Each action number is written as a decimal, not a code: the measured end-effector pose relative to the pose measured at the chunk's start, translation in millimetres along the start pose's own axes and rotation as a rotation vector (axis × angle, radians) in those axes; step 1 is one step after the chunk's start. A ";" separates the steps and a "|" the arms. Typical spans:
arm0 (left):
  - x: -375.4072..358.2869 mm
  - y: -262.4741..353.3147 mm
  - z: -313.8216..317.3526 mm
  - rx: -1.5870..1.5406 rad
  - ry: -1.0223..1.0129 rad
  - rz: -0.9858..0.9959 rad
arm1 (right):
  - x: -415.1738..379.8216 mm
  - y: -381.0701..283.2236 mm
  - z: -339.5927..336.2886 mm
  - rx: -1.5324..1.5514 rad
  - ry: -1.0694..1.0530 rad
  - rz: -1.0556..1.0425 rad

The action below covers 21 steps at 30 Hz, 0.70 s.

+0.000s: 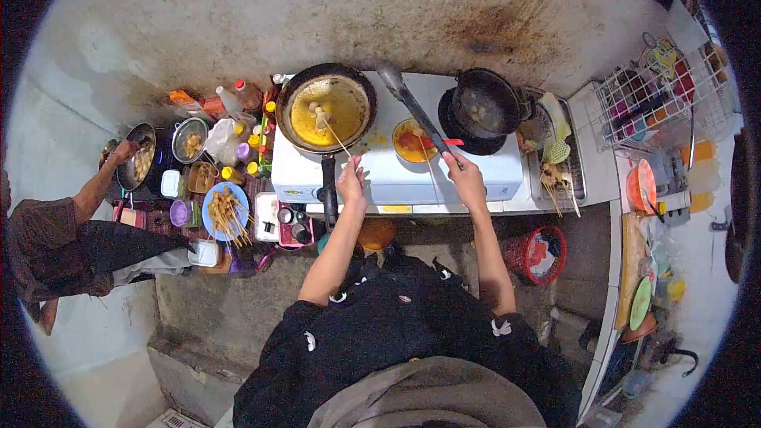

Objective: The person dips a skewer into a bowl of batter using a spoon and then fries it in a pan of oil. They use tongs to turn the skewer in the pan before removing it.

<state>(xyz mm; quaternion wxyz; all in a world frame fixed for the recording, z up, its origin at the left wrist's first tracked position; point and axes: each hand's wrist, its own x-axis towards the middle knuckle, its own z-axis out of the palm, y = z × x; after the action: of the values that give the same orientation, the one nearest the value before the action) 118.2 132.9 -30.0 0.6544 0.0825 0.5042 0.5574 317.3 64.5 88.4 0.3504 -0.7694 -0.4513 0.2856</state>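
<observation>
In the head view, my left hand (351, 182) is closed around the lower end of a thin skewer (339, 139). The skewer's far end, with pale round food (319, 113) on it, lies in yellow oil in a frying pan (366, 95). My right hand (466, 181) grips a long dark utensil with a grey rounded end (390, 76), slanting up and left above the white stove (372, 170). Just left of that hand stands a bowl of orange-red liquid (411, 147), with a red-handled utensil (445, 143) and another stick leaning in it.
A dark pot (482, 111) occupies the right burner. Several skewers fill a blue plate (214, 200) at left, near jars and bottles. Another person's hand (125, 150) is at a small pan (141, 170). A red basket (547, 236) stands below right.
</observation>
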 end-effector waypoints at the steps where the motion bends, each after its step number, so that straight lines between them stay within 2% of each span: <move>1: 1.0 0.0 0.6 -0.001 -0.001 0.001 | -0.5 -3.1 -2.4 -0.020 -0.029 0.030; 7: 4.6 -2.0 2.1 0.085 0.024 -0.016 | -11.8 -29.0 -13.2 -0.098 -0.041 0.058; 11: -3.1 0.6 3.3 0.073 0.023 -0.009 | -7.1 -12.2 -14.8 -0.108 -0.020 0.026; 13: -10.1 1.5 5.4 0.061 0.031 -0.001 | -7.6 -9.1 -24.0 -0.041 0.066 -0.073; 18: -32.4 1.6 5.5 0.028 0.011 -0.042 | -3.9 -0.2 -57.0 0.039 0.230 -0.103; 21: -43.3 -1.6 -0.8 0.043 0.009 -0.102 | -2.7 8.8 -80.3 -0.053 0.319 -0.116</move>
<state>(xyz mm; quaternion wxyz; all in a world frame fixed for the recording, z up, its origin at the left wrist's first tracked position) 124.3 96.8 -6.8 0.6777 0.0682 0.5227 0.5127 381.2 36.4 129.2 0.4131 -0.7866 -0.4409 0.1274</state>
